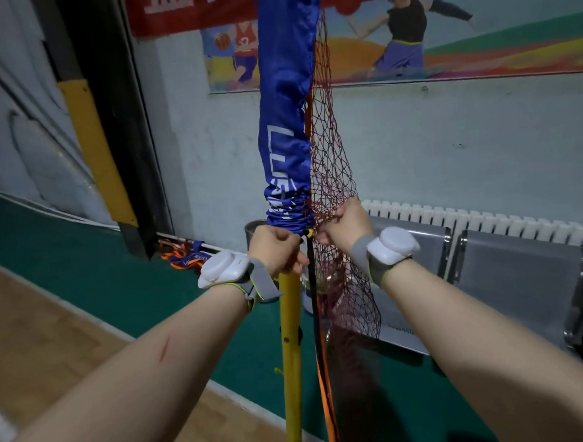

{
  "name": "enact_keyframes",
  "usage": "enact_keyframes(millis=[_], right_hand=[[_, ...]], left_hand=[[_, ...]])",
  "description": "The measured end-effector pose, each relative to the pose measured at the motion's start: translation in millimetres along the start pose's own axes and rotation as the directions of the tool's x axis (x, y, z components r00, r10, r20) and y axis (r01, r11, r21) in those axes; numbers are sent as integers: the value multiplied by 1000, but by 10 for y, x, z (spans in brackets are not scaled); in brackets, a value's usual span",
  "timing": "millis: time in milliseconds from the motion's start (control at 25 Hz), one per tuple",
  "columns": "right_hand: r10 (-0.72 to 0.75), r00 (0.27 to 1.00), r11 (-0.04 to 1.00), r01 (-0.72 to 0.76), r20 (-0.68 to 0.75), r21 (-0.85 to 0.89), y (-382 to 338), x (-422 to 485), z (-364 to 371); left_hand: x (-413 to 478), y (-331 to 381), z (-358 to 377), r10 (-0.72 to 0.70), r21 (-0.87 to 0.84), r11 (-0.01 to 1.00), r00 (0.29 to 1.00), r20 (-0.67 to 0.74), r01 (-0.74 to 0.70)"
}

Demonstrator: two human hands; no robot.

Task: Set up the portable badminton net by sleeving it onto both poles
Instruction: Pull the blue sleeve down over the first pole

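A yellow pole point(290, 340) stands upright in the middle of the view. The net's blue sleeve point(285, 118) covers its upper part and is bunched at its lower end. My left hand point(276, 247) grips the pole and the sleeve's bunched lower edge. My right hand point(343, 226) pinches the dark red netting point(330, 157) just right of the sleeve's hem. More netting hangs below my right hand, along with a black and orange strap point(320, 355) that runs down beside the pole.
A row of grey metal seats point(512, 275) and a white radiator point(470, 215) line the wall at right. Orange and blue fabric point(183, 254) lies on the green floor near a black and yellow pillar point(98, 147). Wooden court floor point(51, 338) lies at left.
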State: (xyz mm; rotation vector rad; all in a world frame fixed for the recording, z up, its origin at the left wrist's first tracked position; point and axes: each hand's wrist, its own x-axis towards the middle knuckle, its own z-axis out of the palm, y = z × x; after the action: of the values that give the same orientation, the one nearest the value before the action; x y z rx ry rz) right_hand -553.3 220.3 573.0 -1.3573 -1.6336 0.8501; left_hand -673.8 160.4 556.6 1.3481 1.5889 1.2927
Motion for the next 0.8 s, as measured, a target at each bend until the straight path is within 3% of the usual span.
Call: enact_keyframes(millis=[120,400,600,800], right_hand=[[-96,988,976,117,123,-183,99,-13,53],[-197,967,968,218,162,-126,133,43,91],[-230,951,940,272,206,-208,111,69,-9],[-297,929,886,354,220,-300,-9,134,-203]], left_hand=[[-34,25,54,1,-21,1000,999,-40,-2],[-60,124,91,13,5,1000,994,-104,-13],[-48,118,66,63,154,987,988,-142,-40],[-13,86,84,127,246,968,951,-281,-56]])
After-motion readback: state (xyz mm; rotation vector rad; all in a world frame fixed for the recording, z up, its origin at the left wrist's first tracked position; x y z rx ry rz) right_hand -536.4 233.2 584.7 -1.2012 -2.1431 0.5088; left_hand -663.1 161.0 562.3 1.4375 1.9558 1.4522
